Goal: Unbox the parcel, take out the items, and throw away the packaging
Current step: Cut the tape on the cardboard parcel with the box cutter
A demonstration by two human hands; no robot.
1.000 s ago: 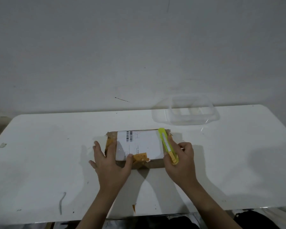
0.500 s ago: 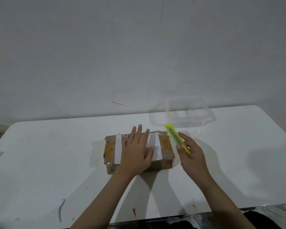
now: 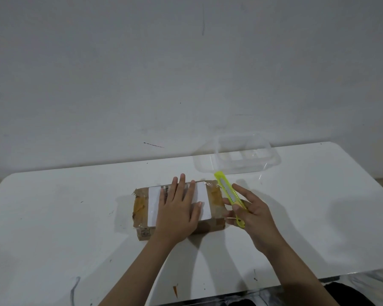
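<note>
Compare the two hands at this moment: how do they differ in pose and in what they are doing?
The left hand lies flat, palm down and fingers spread, on the parcel; the right hand is raised beside the parcel's right end. The left hand grips nothing, while the right hand holds a yellow-green utility knife pointing away from the person. The left hand covers part of the white label; the right hand does not touch it. Both are bare.

Parcel (image 3: 179,208) sits mid-surface (image 3: 53,217), label (image 3: 157,202) on top. Left hand (image 3: 177,215) flat on parcel top, over the label. Right hand (image 3: 250,215) just right of parcel, gripping cutter (image 3: 227,194), tip pointing far-left. Container (image 3: 237,156) at far edge, behind the cutter, apart from parcel.
</note>
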